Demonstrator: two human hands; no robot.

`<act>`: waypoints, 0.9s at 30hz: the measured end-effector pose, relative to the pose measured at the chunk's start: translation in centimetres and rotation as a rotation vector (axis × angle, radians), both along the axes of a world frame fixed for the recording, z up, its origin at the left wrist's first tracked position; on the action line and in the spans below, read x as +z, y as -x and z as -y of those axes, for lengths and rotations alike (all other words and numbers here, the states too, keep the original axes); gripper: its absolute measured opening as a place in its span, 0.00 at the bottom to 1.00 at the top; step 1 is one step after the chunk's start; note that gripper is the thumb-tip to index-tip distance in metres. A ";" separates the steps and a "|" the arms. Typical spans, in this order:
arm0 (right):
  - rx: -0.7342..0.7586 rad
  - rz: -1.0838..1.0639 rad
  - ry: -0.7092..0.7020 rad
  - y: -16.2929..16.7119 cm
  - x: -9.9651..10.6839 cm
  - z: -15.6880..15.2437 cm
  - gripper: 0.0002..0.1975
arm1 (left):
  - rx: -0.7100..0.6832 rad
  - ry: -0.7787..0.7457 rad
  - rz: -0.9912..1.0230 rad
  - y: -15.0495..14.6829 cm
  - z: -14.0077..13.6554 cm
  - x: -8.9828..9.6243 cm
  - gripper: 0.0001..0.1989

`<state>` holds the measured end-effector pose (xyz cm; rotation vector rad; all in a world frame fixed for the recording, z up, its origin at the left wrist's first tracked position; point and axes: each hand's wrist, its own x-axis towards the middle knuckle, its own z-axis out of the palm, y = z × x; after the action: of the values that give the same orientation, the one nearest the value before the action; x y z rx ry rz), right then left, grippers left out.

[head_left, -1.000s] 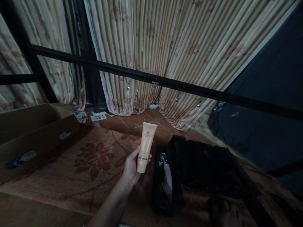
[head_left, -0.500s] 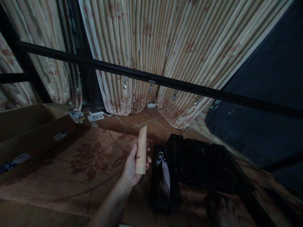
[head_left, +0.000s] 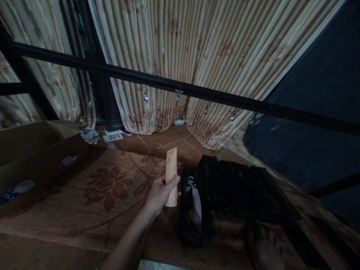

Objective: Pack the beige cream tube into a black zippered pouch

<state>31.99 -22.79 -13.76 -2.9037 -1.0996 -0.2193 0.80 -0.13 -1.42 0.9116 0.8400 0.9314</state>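
Observation:
My left hand (head_left: pixel 161 195) is closed around a peach-coloured squeeze tube (head_left: pixel 171 168), with its thumb across the front. The tube stands nearly upright, its flat crimped end on top and its cap below. Close by on the right is a black zipped pouch (head_left: pixel 206 225), open along the top, with a pale strip (head_left: pixel 197 210) showing in its opening and a shiny metal ring at its far end. My right hand is out of view.
A black fabric bag (head_left: pixel 247 187) lies behind the pouch. What looks like a bare foot (head_left: pixel 266 245) shows dimly at the lower right. An open cardboard box (head_left: pixel 47 165) stands left on the patterned mat (head_left: pixel 112 221). A dark bar (head_left: pixel 197 90) crosses before the curtains (head_left: pixel 174 45).
My left hand has turned over the tube, and its thumb has moved from the tube's left side to across its front. The view has shifted slightly; pouch and bag stay put.

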 end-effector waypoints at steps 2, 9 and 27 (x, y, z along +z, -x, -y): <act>-0.003 -0.001 0.002 0.1 0.1 0.0 0.26 | 0.018 -0.106 -0.064 -0.1 -0.3 -0.5 0.21; -0.013 0.013 0.006 0.5 0.6 -0.2 0.26 | 0.168 0.031 0.012 0.7 -1.1 0.0 0.20; -0.004 0.028 0.020 0.2 0.3 -0.1 0.28 | -0.209 0.132 0.549 1.2 0.2 1.5 0.18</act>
<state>31.84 -22.70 -13.44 -2.9290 -1.1068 -0.2519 -0.39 -0.32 0.05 0.5718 0.3237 0.8717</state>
